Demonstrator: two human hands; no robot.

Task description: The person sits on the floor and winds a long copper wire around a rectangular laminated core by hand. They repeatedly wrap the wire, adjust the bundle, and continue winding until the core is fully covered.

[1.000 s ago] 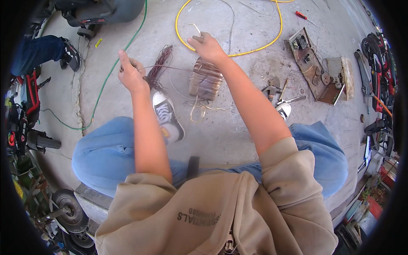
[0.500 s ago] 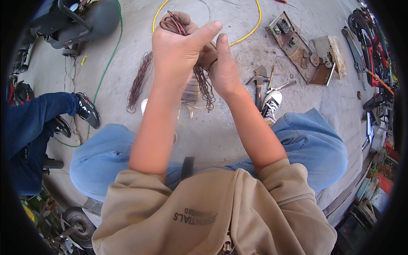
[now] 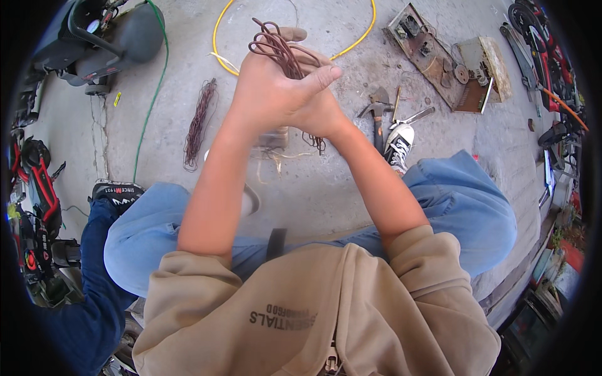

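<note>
A folded bundle of dark reddish-brown wire runs through both my hands, above the floor. My left hand is closed round it, its thumb lying across toward the right, and the wire loops stand out above the fist. From the right, my right hand presses against the left and wraps the same bundle; its fingers are partly hidden. The lower strands hang out beneath the right hand. A second wire bundle lies on the concrete to the left. Below my hands a brownish block is partly covered.
A claw hammer and a plier-like tool lie by my right shoe. Farther right sits an opened metal housing. A yellow hose curves behind. At left are a compressor, a green hose and another person's leg.
My hands have drawn closer together and slightly lower, and more wire loops show above the left fist. Less wire hangs below. The other person's leg at left has shifted nearer me.
</note>
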